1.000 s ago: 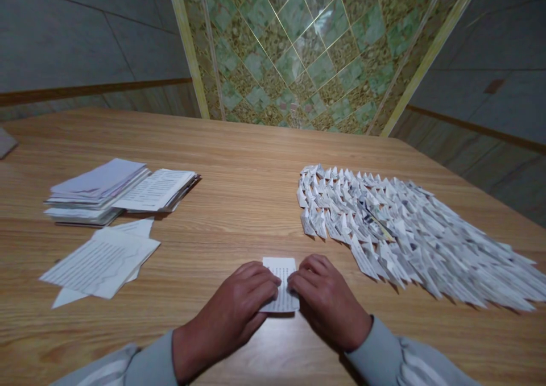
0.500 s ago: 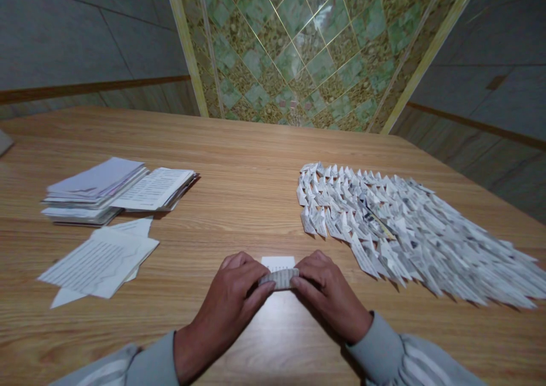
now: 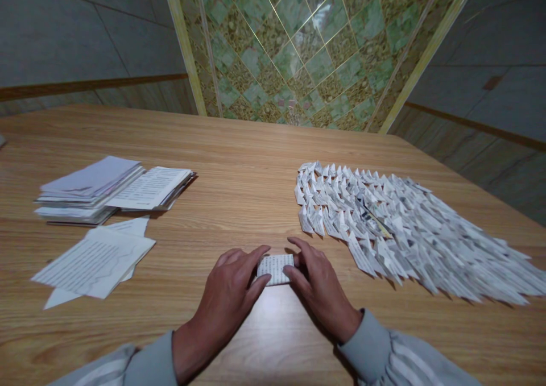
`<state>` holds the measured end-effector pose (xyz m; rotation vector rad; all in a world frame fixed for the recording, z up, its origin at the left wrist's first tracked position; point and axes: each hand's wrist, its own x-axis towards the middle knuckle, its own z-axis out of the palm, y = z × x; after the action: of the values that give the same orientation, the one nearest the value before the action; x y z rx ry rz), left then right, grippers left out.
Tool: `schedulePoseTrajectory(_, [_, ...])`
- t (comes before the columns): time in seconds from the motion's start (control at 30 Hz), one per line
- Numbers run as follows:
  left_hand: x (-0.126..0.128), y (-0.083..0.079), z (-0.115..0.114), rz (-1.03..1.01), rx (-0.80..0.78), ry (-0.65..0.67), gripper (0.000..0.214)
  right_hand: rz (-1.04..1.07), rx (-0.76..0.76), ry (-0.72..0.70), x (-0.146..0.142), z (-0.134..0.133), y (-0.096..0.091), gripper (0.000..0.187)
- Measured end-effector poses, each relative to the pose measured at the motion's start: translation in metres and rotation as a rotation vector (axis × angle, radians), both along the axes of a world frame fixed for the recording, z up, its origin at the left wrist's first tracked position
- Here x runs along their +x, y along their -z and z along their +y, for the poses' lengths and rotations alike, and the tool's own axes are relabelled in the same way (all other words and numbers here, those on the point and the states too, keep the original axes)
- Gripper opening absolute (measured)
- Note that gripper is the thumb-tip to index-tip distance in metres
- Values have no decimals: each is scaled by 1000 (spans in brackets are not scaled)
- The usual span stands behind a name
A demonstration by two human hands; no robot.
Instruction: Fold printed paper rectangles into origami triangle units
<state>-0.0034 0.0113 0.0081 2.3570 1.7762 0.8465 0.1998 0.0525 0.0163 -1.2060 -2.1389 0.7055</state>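
Note:
A small folded piece of printed paper (image 3: pixel 275 269) lies flat on the table between my hands. My left hand (image 3: pixel 232 286) grips its left edge, with the thumb at the near corner and the index finger along the far corner. On the other side, my right hand (image 3: pixel 322 292) has its thumb on the paper's right part and another finger at the right edge, while its index finger is lifted clear. The undersides of the fingers and whatever lies beneath the paper are hidden.
To the right, many folded paper pieces (image 3: pixel 384 221) stand in dense rows. A stack of paper sheets (image 3: pixel 89 184) with a printed pile (image 3: pixel 151 187) against it sits at the left, with loose printed sheets (image 3: pixel 96 264) nearer me. A tiled wall (image 3: pixel 294 50) borders the wooden table (image 3: pixel 222 147).
The paper's near flap, curled up between my fingers before, now lies flat as a printed rectangle. My right index finger has lifted off it, and both hands have spread slightly.

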Motion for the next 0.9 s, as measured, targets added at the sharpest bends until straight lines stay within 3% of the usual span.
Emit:
schedulePoseTrajectory(0.13, [0,-1,1,40,31,4,41,39,-14,-14,1,-3,0,62])
schedulePoseTrajectory(0.33, [0,-2,2,86,29,9,46,39,-38,-15,-1,-4,0,51])
schedulePoseTrajectory(0.9, [-4,-1,1,106,21,41,48,-10,-50,-57,3,-13,-7,55])
